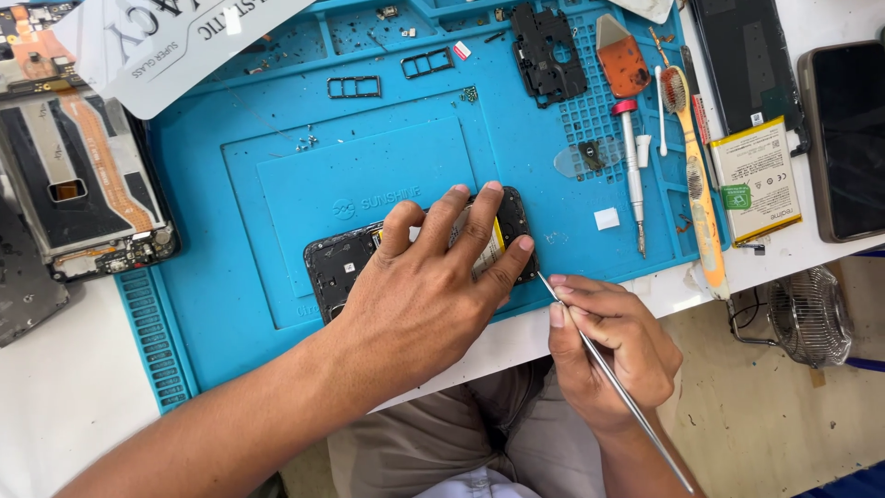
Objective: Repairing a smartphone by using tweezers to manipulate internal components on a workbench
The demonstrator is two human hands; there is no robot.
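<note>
Toothbrush (698,175), loose battery (758,180) and screwdriver (634,175) lie nearby.

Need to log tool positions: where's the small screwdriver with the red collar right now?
Head view, right part of the blue mat: the screwdriver lies untouched, tip toward the person, between the white square and the toothbrush.

A single head-worn camera looks steeply down, close in, onto a blue silicone repair mat (230,184) on a white worktable (55,397). The table's near edge runs slantwise across the picture, with the wearer's lap and the floor beyond at lower right.
</note>
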